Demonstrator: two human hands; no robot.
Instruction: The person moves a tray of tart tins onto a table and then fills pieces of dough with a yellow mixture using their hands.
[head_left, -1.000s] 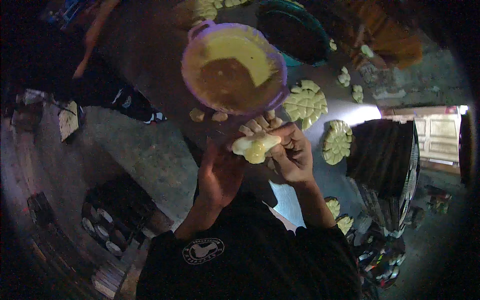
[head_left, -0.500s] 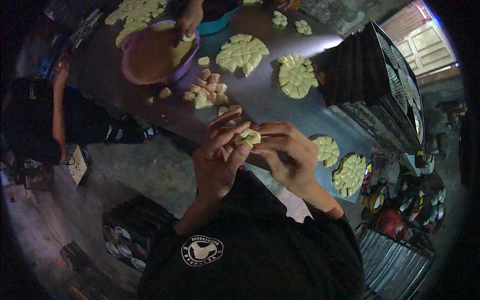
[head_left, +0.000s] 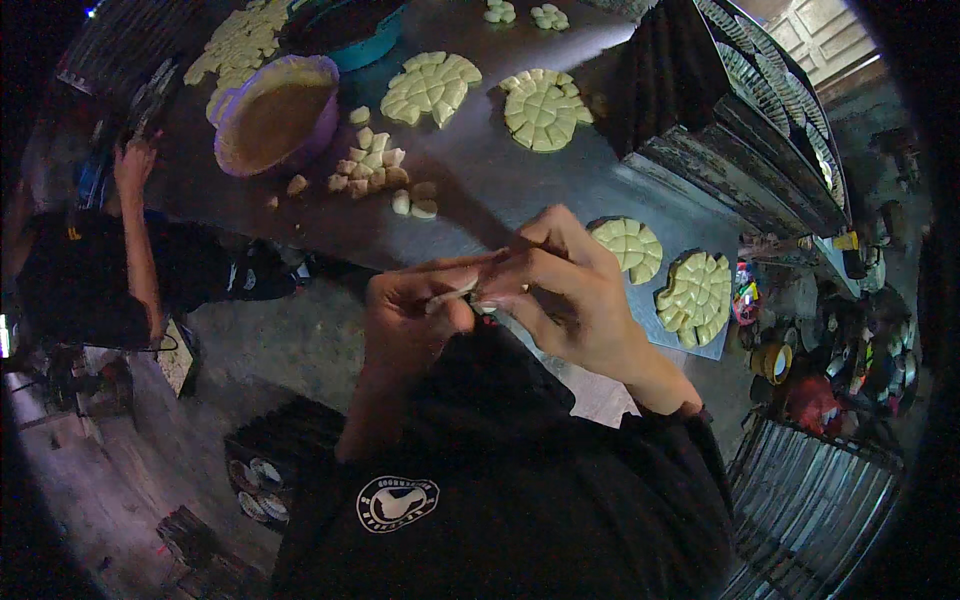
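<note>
Both hands meet in front of my chest, beyond the table's near edge, around a small piece of pale dough (head_left: 453,296). My left hand (head_left: 415,312) is closed on it, thumb pressed against the curled fingers. From the other side, the fingertips of my right hand (head_left: 568,290) pinch the same piece, and they hide most of it. Just past my hands lie a few smooth dough balls (head_left: 413,203) on the metal table (head_left: 470,190). Behind these is a heap of cut, brownish-pink lumps (head_left: 365,172).
A purple basin (head_left: 278,118) of brown filling stands at the far left, beside a teal basin (head_left: 362,50). Scored dough rounds (head_left: 430,88) lie across the table. Stacked dark trays (head_left: 735,150) rise at the right. A co-worker's hand (head_left: 133,170) is at the left.
My fingers have closed over the dough, which showed as a folded cup before. The view has shifted, and the hand that reached into the purple basin is gone from there.
</note>
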